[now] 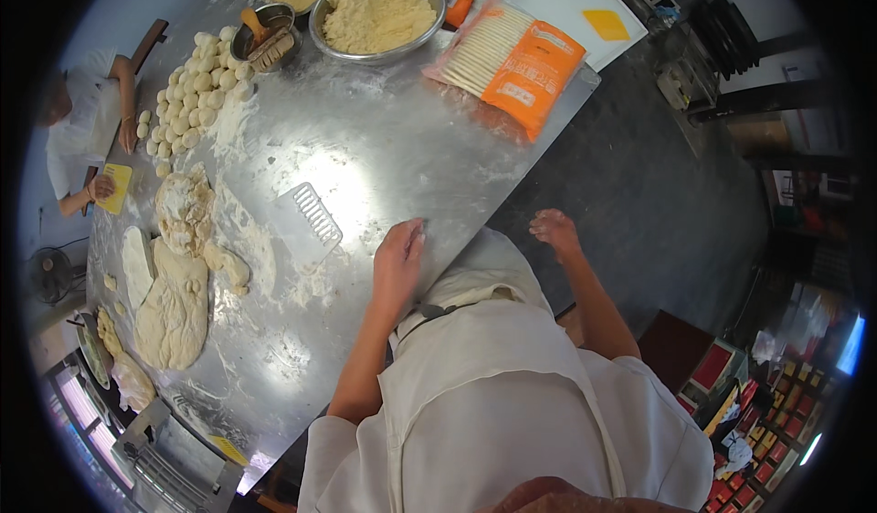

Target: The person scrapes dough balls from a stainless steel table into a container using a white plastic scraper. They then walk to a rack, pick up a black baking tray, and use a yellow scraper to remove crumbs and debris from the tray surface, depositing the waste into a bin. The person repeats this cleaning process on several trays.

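My left hand (399,256) is at the near edge of a floured steel worktable (384,129), fingers curled together and nothing visible in them. Out past the table edge, over the floor, my right hand (553,231) hangs with bent fingers; no object shows in it. A slotted dough scraper (317,215) lies flat on the steel, left of my left hand. Farther left rest a large slab of dough (175,307), a rough dough lump (183,211) and a pile of small dough balls (195,95).
A steel bowl (376,56) of yellow crumbly filling stands at the back beside a small pot with a brush (270,50). An orange-and-clear package (531,74) lies at the table's corner. Across the table, a person's hand (101,187) touches a yellow scraper (118,191).
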{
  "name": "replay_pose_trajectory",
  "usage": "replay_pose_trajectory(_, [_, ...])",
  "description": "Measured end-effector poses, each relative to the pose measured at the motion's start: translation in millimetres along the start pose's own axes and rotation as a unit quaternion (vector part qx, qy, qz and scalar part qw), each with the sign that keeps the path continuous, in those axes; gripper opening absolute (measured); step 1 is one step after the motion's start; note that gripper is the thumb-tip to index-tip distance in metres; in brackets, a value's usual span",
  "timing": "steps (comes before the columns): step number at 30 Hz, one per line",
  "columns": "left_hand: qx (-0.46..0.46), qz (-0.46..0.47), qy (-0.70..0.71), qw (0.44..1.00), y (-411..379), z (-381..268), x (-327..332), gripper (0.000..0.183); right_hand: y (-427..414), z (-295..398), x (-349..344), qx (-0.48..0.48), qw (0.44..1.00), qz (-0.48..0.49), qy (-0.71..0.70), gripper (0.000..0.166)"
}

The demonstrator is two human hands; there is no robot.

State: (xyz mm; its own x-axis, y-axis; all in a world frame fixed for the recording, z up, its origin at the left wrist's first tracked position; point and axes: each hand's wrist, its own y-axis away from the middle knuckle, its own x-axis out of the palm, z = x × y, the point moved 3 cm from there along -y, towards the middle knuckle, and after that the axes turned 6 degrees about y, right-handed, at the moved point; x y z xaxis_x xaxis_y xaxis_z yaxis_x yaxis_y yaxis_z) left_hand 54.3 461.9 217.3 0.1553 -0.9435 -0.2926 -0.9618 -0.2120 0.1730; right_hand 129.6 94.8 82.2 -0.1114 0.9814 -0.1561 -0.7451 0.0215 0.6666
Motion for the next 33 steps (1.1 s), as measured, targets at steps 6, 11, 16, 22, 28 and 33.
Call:
replay_pose_trajectory(6, [-0.003, -0.009, 0.054, 0.999, -31, 0, 9, 0.029, -11, 115, -18, -0.149, 0.983, -0.103, -0.038, 0.021])
replay_pose_trajectory(11, [-0.172, 0.03, 0.259, 0.95, -76, -16, 50, 0.036, -90, 231, -64, -0.296, 0.934, -0.189, 0.055, 0.023])
replay_pose_trajectory(16, [-0.197, -0.007, 0.315, 0.928, -136, -35, 94, 0.039, -173, 308, -67, -0.4, 0.886, -0.215, 0.097, 0.025])
replay_pose_trajectory(22, [-0.229, -0.102, 0.366, 0.896, -180, -43, 135, 0.038, -178, 316, -14, -0.428, 0.869, -0.177, 0.175, 0.025])
replay_pose_trajectory(28, [-0.193, -0.233, 0.259, 0.917, -177, -45, 141, 0.031, -147, 296, -21, -0.323, 0.929, 0.025, 0.177, 0.021])
replay_pose_trajectory(33, [-0.175, -0.265, 0.215, 0.923, -161, -51, 120, 0.023, -118, 274, -4, -0.335, 0.921, 0.067, 0.186, 0.022])
